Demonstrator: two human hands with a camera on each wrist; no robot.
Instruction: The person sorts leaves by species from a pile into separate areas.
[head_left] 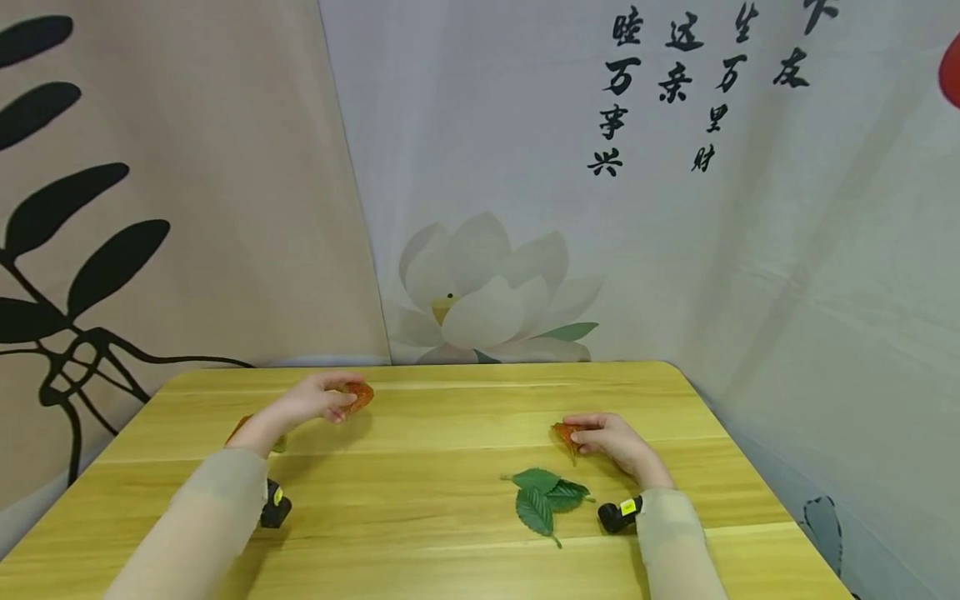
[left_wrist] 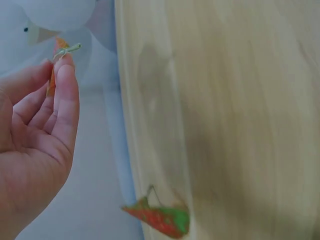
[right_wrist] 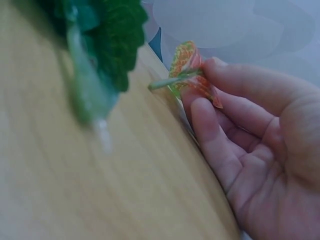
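Note:
Near the back left of the table, my left hand (head_left: 324,398) pinches an orange-red leaf (head_left: 360,396) between thumb and fingertips, held above the surface; its pale stem shows in the left wrist view. Another red and green leaf (left_wrist: 167,219) lies on the table, partly hidden behind the left forearm in the head view. At the right, my right hand (head_left: 611,440) pinches a second orange-red leaf (head_left: 566,435) by thumb and fingers, its green stem (right_wrist: 167,83) sticking out. Several green leaves (head_left: 535,507) lie in a cluster just in front of the right hand.
The yellow wooden table (head_left: 420,533) ends at a back edge against a hanging cloth (head_left: 487,167) with a printed lotus and black writing. Black wrist cameras sit at the left cuff (head_left: 275,505) and right cuff (head_left: 619,516).

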